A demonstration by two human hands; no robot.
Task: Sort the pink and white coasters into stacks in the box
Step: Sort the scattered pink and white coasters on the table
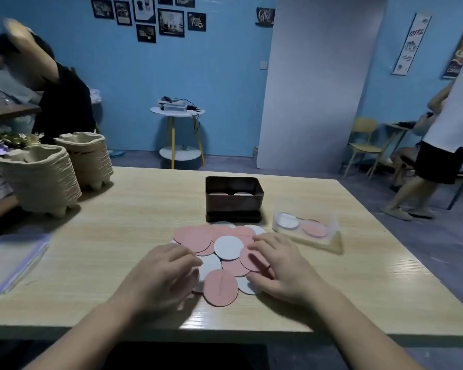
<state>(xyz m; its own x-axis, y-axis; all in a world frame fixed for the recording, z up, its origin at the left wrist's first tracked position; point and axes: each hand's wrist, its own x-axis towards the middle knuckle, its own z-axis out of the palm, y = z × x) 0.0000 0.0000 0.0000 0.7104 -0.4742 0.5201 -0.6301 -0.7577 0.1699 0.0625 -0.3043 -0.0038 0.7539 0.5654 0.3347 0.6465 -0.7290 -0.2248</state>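
Left hand and right hand flank the coasters.

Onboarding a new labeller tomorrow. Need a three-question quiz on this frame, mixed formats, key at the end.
1. True or false: the dark box stands on the wooden table beyond the coaster pile.
2. Multiple choice: in the clear tray right of the box, the pink coaster lies A) left of the white coaster, B) right of it, C) on top of it.
3. Fill in: the left hand and the right hand both touch the ___.

Key: 1 true; 2 B; 3 coaster pile.
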